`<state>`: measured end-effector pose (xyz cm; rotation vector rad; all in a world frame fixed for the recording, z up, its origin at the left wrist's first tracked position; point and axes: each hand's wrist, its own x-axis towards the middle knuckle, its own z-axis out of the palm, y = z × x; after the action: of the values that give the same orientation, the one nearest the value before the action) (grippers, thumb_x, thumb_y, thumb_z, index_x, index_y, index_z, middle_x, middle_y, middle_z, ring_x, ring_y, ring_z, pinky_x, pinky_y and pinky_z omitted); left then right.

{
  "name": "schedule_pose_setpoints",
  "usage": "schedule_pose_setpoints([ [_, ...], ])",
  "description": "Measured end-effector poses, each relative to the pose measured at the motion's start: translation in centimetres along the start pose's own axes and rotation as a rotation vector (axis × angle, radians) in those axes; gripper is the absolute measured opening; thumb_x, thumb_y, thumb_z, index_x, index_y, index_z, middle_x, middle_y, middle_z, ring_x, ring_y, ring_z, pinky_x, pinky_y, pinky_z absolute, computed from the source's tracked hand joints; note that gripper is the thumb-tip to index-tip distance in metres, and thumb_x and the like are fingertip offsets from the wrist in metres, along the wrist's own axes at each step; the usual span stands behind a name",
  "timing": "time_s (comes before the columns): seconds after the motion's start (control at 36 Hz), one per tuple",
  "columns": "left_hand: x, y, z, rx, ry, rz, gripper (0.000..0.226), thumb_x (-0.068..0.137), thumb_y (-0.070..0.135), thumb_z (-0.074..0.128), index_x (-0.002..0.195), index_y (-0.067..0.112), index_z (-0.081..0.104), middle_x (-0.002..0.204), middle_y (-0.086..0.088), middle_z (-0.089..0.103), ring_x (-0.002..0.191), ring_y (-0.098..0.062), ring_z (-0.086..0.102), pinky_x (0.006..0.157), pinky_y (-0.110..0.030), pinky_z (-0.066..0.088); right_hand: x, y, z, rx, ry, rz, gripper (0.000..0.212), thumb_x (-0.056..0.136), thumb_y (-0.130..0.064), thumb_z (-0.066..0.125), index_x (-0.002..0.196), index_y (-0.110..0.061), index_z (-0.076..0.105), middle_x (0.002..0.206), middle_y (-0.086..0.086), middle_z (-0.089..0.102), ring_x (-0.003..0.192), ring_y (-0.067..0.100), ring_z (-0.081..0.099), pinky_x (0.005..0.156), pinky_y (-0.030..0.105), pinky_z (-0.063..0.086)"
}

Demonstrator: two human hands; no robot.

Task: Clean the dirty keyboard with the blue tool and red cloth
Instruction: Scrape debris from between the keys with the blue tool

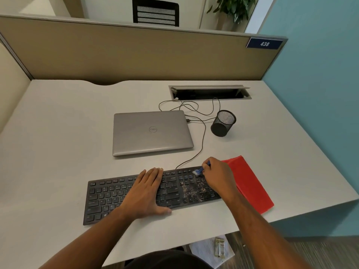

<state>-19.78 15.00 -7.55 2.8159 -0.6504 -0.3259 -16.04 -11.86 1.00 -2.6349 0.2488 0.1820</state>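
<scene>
Keyboard [108,197] lies at the surface's near edge, crumbs on its right keys. Brushing step: right hand [218,174] pinches blue tool [201,169]; left hand [147,191] presses flat. Next: sweep crumbs off, judging by the litter; red cloth [250,183] waits.

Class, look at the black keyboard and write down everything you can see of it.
The keyboard is black, wide and flat, seemingly plastic, lying slightly askew near the desk's front edge. Pale crumbs speckle its right-hand keys. A thin black cable leaves its back edge. The left hand rests flat on its middle; the right hand holds a blue tool with its pale bristles at the top right keys. A red cloth lies beside its right end.
</scene>
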Motion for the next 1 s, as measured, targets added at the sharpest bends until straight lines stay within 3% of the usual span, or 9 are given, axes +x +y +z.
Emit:
schedule_pose_setpoints([
  [0.14,-0.1,0.1,-0.2,0.004,-0.013,-0.003,0.143,0.065,0.106,0.038,0.162,0.018,-0.019,0.173,-0.001,-0.012,0.158,-0.017,-0.015,0.127,-0.042,-0.011,0.4,1.5,-0.6,-0.054,0.119,0.126,0.017,0.101,-0.021,0.048,0.099,-0.016,0.064,0.088,-0.002,0.068,0.078,0.015,0.063,0.07,0.035,0.054],
  [0.25,-0.1,0.1,-0.2,-0.001,-0.007,-0.004,0.142,0.066,0.105,0.039,0.162,0.018,-0.019,0.173,-0.001,-0.012,0.158,-0.016,-0.015,0.126,-0.04,-0.013,0.6,2.4,-1.4,0.023,0.209,0.177,0.016,0.102,-0.022,0.051,0.094,-0.015,0.063,0.081,-0.004,0.067,0.069,0.009,0.06,0.059,0.028,0.047],
  [0.31,-0.1,0.1,-0.2,0.001,-0.007,-0.004,0.142,0.066,0.105,0.039,0.162,0.019,-0.02,0.173,-0.001,-0.013,0.157,-0.016,-0.017,0.126,-0.04,-0.014,0.8,2.0,-1.0,0.136,0.194,0.146,0.017,0.102,-0.024,0.051,0.095,-0.016,0.065,0.083,-0.004,0.069,0.072,0.008,0.063,0.061,0.029,0.052],
  [0.42,-0.1,0.2,-0.3,0.005,-0.02,-0.007,0.142,0.066,0.105,0.038,0.161,0.019,-0.022,0.172,0.0,-0.015,0.157,-0.016,-0.018,0.126,-0.041,-0.013,0.9,0.7,1.0,0.195,-0.013,0.041,0.017,0.102,-0.032,0.052,0.101,-0.022,0.066,0.088,-0.009,0.071,0.081,0.008,0.069,0.075,0.037,0.058],
  [0.5,-0.1,0.2,-0.3,-0.007,-0.013,-0.009,0.142,0.066,0.105,0.039,0.162,0.019,-0.02,0.173,0.0,-0.013,0.158,-0.016,-0.017,0.126,-0.041,-0.013,1.3,1.2,0.9,0.103,0.072,0.091,0.019,0.101,-0.029,0.051,0.1,-0.018,0.066,0.088,-0.004,0.069,0.079,0.012,0.066,0.074,0.039,0.057],
  [0.67,-0.2,0.2,-0.4,0.006,-0.015,-0.01,0.141,0.067,0.105,0.038,0.161,0.018,-0.021,0.172,0.0,-0.015,0.157,-0.016,-0.019,0.126,-0.041,-0.013,1.9,3.5,-1.2,0.096,0.244,0.212,0.021,0.099,-0.019,0.05,0.094,-0.012,0.069,0.085,0.001,0.072,0.073,0.014,0.065,0.057,0.026,0.046],
  [0.78,-0.2,0.3,-0.4,0.013,-0.022,-0.008,0.141,0.067,0.105,0.037,0.161,0.018,-0.022,0.172,0.0,-0.016,0.157,-0.015,-0.019,0.126,-0.04,-0.014,2.0,1.7,0.0,0.269,0.114,0.122,0.013,0.101,-0.025,0.053,0.096,-0.021,0.064,0.09,-0.005,0.071,0.082,0.011,0.069,0.071,0.033,0.058],
  [0.86,-0.2,0.2,-0.5,0.01,-0.018,-0.005,0.141,0.067,0.105,0.038,0.162,0.018,-0.019,0.173,-0.001,-0.013,0.157,-0.015,-0.018,0.126,-0.04,-0.014,1.8,0.5,1.3,0.224,0.003,0.068,0.014,0.102,-0.029,0.053,0.1,-0.022,0.065,0.092,-0.007,0.07,0.083,0.009,0.068,0.077,0.036,0.058],
  [1.0,-0.2,0.3,-0.6,0.024,-0.029,-0.006,0.142,0.067,0.105,0.037,0.161,0.017,-0.022,0.172,0.0,-0.017,0.157,-0.016,-0.019,0.126,-0.04,-0.015,1.9,2.8,-0.4,0.115,0.177,0.165,0.019,0.101,-0.022,0.05,0.101,-0.014,0.068,0.089,0.0,0.071,0.079,0.016,0.065,0.069,0.033,0.053],
])
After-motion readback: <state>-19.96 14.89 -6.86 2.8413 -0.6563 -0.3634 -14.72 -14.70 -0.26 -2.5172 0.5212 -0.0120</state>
